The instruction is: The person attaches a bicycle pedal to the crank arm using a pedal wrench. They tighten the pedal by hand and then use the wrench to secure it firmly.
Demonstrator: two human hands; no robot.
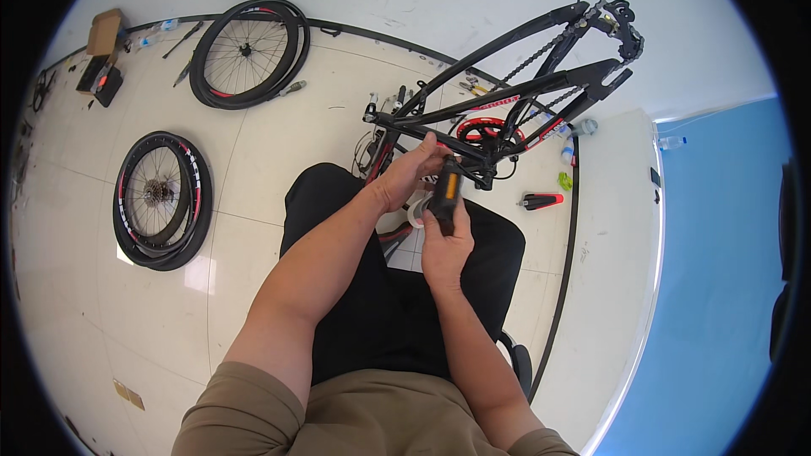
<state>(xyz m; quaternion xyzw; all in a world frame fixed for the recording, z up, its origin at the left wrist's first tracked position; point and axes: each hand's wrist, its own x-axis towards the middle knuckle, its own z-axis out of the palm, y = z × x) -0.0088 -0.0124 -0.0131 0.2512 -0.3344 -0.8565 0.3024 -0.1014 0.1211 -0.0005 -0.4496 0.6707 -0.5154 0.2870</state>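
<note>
In my right hand (448, 253) is a dark cylinder with an orange stripe (446, 194), held upright between thumb and fingers. Its exact kind does not show. My left hand (410, 173) is beside the cylinder's upper end, its fingers closed and partly hidden there. Whether they grip the cylinder or the bike part behind it, I cannot make out. Just beyond both hands stands a black bicycle frame (507, 105) without wheels. A red-edged chainring (480, 128) and a chain (541, 51) are on it. A white ring-shaped thing (416, 209) shows partly behind the cylinder.
Two wheels with tyres lie on the tiled floor at left, one (247, 52) farther off and one with a cassette (160, 201) nearer. A red-and-black tool (541, 201) lies right of my knee. An opened cardboard box (105, 31) is far left. A white wall (604, 279) bounds the right.
</note>
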